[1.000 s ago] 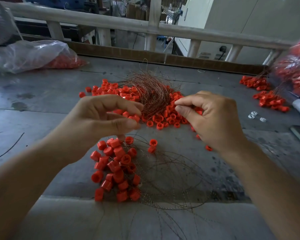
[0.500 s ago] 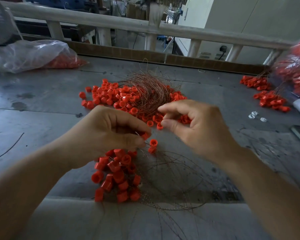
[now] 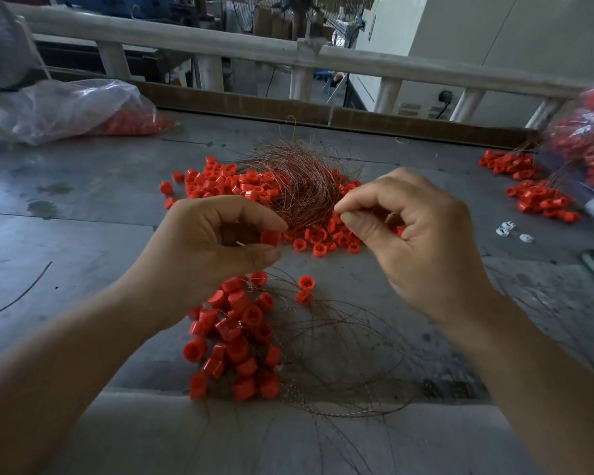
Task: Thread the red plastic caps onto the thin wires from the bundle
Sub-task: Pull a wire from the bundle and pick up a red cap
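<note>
My left hand (image 3: 206,248) pinches one red cap (image 3: 270,238) between thumb and fingertips, above the table. My right hand (image 3: 415,241) pinches a thin wire between thumb and forefinger at the lower right edge of the copper wire bundle (image 3: 295,186). Loose red caps (image 3: 220,183) lie around the bundle. A cluster of caps on wires (image 3: 237,341) lies below my left hand, and their wires (image 3: 340,354) loop out to the right.
The grey table (image 3: 83,241) has a clear bag of red caps (image 3: 76,111) at the far left. More caps (image 3: 535,197) and a bag (image 3: 590,145) sit at the right. A stray wire (image 3: 24,287) lies at the left. A white railing (image 3: 288,53) runs behind.
Both hands rose from low over the threaded cluster. My right hand moved right to the bundle's edge, and my left hand now shows a cap between its fingertips.
</note>
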